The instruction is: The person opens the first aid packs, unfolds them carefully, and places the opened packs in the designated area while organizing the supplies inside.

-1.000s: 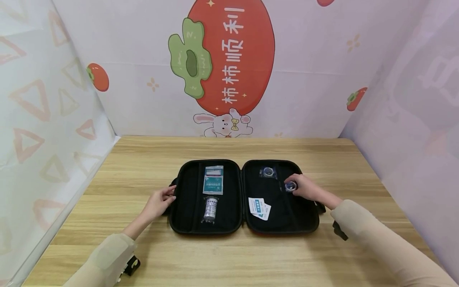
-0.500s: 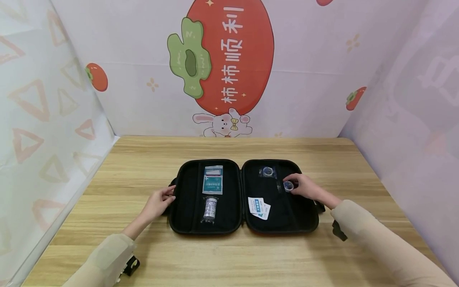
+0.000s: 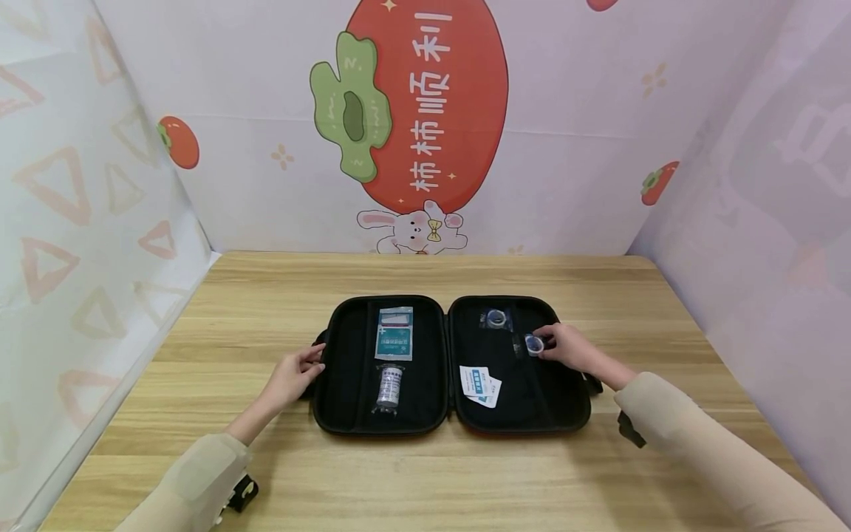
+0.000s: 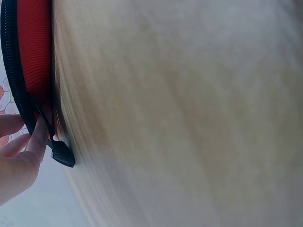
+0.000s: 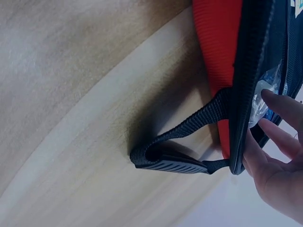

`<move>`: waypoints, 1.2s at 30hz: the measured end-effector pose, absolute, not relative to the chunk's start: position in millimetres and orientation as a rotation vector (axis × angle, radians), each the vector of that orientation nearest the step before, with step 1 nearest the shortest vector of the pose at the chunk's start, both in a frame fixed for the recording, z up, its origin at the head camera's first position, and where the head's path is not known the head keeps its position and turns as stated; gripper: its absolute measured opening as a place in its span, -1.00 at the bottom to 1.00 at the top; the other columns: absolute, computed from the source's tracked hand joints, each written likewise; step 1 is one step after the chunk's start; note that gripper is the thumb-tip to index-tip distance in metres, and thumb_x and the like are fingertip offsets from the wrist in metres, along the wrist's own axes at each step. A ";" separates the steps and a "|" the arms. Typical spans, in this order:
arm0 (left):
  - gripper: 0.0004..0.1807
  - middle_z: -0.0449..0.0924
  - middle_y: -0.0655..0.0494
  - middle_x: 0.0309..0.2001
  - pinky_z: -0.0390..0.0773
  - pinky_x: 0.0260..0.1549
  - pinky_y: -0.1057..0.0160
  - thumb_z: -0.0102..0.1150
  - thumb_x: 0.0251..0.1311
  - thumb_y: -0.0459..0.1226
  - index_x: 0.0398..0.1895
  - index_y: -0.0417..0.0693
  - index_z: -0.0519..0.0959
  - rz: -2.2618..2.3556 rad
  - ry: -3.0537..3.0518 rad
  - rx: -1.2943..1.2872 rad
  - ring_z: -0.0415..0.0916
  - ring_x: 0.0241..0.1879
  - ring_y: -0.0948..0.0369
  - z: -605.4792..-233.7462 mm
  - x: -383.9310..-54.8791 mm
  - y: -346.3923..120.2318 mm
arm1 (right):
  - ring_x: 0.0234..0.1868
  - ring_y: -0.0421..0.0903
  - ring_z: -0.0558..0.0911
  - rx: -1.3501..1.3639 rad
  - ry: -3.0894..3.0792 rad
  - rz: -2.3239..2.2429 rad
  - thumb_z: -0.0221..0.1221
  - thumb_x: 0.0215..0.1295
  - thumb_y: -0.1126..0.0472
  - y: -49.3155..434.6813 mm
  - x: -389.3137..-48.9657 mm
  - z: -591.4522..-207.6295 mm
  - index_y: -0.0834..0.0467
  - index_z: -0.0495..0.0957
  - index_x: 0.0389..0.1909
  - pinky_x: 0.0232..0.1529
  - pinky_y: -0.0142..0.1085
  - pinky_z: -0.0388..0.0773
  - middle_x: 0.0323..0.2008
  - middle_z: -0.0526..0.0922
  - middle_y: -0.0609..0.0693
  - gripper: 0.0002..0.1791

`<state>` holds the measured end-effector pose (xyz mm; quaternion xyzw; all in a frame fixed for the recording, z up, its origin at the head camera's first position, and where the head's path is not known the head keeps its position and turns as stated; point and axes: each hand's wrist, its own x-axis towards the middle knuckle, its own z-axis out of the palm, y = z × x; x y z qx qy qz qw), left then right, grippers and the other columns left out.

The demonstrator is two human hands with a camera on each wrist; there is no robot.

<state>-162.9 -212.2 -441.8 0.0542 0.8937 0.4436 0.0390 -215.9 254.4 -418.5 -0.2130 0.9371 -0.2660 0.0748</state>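
An open zip case, black inside and red outside, lies on the wooden table; its left half [image 3: 339, 369] and right half [image 3: 518, 380] are spread flat. My left hand [image 3: 301, 373] rests at the outer edge of the left half, fingertips against the red side [image 4: 34, 52] by a zipper pull [image 4: 63, 153]. My right hand [image 3: 568, 346] reaches over the right half's outer side. Its extended fingers touch a small roll in clear wrapping [image 3: 534, 344], which sits by the dividing band; in the right wrist view, fingertips overlap the wrapping [image 5: 259, 101].
The left half holds a teal-and-white packet [image 3: 395, 340] and a wrapped bandage roll [image 3: 389, 387]. In the right half are another wrapped roll [image 3: 496, 319] and overlapping white-and-blue sachets [image 3: 480, 384]. A black carrying handle [image 5: 175, 165] sticks out from the right side. A printed backdrop stands behind.
My right fingers have first shifted the small roll slightly left, then drawn back a little to the right, uncovering more of it. My left hand has stayed in place.
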 end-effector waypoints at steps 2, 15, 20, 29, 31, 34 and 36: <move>-0.56 0.46 -0.32 -0.13 0.47 -0.48 0.36 -0.03 0.14 -0.50 0.13 -0.45 0.28 1.360 2.740 0.163 0.52 -0.25 -0.01 -441.7 -162.8 -212.2 | -0.35 0.10 0.58 -0.630 2.812 -0.801 0.20 -0.06 0.44 253.6 -216.1 -418.7 0.52 0.46 -0.18 -0.38 -0.17 0.51 -0.30 0.56 0.33 -0.64; -0.56 0.47 -0.33 -0.14 0.48 -0.46 0.33 -0.03 0.14 -0.51 0.12 -0.46 0.28 1.359 2.743 0.157 0.52 -0.24 -0.02 -441.4 -163.3 -212.2 | -0.62 -0.22 0.45 -0.612 2.805 -0.906 0.22 -0.11 0.42 247.7 -219.0 -421.0 0.45 0.49 -0.18 -0.54 -0.37 0.40 -0.26 0.52 0.37 -0.62; -0.57 0.46 -0.33 -0.15 0.47 -0.47 0.34 -0.03 0.14 -0.51 0.12 -0.47 0.28 1.360 2.743 0.160 0.52 -0.24 -0.03 -441.4 -162.9 -211.9 | -0.45 -0.04 0.52 -0.520 2.783 -0.947 0.21 -0.12 0.42 242.1 -220.5 -420.9 0.43 0.49 -0.17 -0.41 -0.28 0.42 -0.30 0.52 0.34 -0.62; -0.56 0.46 -0.34 -0.13 0.47 -0.46 0.36 -0.03 0.14 -0.51 0.13 -0.45 0.28 1.370 2.733 0.157 0.52 -0.23 -0.04 -441.5 -162.7 -210.9 | -0.43 -0.11 0.48 -0.344 2.638 -1.156 0.19 -0.08 0.41 238.5 -222.6 -423.7 0.48 0.42 -0.10 -0.42 -0.37 0.41 -0.44 0.54 0.19 -0.56; -0.55 0.46 -0.33 -0.12 0.47 -0.46 0.36 -0.04 0.15 -0.50 0.14 -0.45 0.27 1.365 2.730 0.155 0.51 -0.23 -0.03 -441.9 -163.0 -211.1 | -0.46 -0.14 0.50 -0.320 2.568 -1.261 0.19 -0.07 0.41 239.7 -224.0 -427.0 0.50 0.40 -0.09 -0.42 -0.35 0.46 -0.46 0.55 0.19 -0.55; -0.55 0.46 -0.33 -0.12 0.47 -0.46 0.36 -0.04 0.14 -0.50 0.14 -0.45 0.27 1.364 2.729 0.153 0.51 -0.23 -0.03 -441.7 -163.3 -211.3 | -0.49 -0.12 0.56 -0.335 2.447 -1.444 0.24 -0.05 0.37 251.9 -241.0 -458.9 0.41 0.43 -0.06 -0.42 -0.30 0.53 -0.48 0.56 0.18 -0.55; -0.55 0.46 -0.33 -0.12 0.47 -0.46 0.36 -0.04 0.14 -0.50 0.14 -0.45 0.27 1.363 2.731 0.153 0.51 -0.23 -0.03 -441.6 -163.3 -211.4 | -0.50 -0.09 0.58 -0.320 2.372 -1.530 0.27 -0.05 0.34 266.3 -261.0 -493.9 0.28 0.47 -0.06 -0.43 -0.26 0.55 -0.49 0.56 0.15 -0.55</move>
